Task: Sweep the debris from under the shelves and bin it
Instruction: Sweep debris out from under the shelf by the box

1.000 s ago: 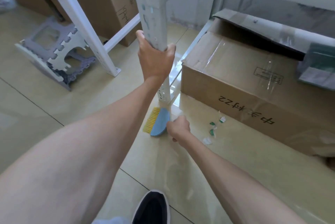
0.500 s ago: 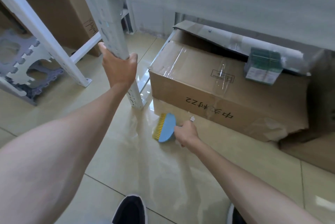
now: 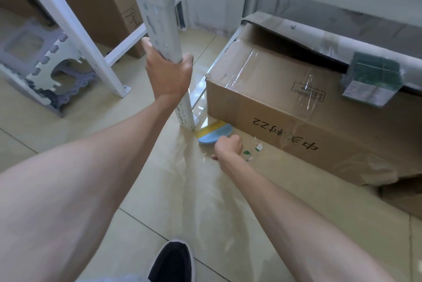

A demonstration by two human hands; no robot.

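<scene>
shoe [image 3: 171,261]: dark, at the near edge of the floor [image 3: 141,185]; person leans forward over it.
right hand [image 3: 227,146]: low on the floor, fist closed round the handle of the brush [image 3: 214,136]; the handle itself is hidden in the fist.
brush: blue back up, yellow bristles pointing away, into the gap between the post foot and the box's near left corner. A second ago the bristles faced left, on open floor short of that gap.
debris [image 3: 246,153]: green and white scraps just right of the right hand, near the box's front edge, loose and not piled. Half a second ago the hand covered most of them; they show again now.
left hand [image 3: 168,74]: wrapped round the post [image 3: 164,30] partway up, bracing, same grip throughout.
box [image 3: 296,110]: cardboard, taped, under the shelf, a green packet [image 3: 372,80] on its far flap.
stool [image 3: 41,64]: folded, far left, beside the next shelf's leg.
reading: the brush has gone back to the corner, probably to pull out what is lodged there. The scraps lie behind its stroke, so they need a further pass. No dustpan or bin in view; binning looks some way off.
</scene>
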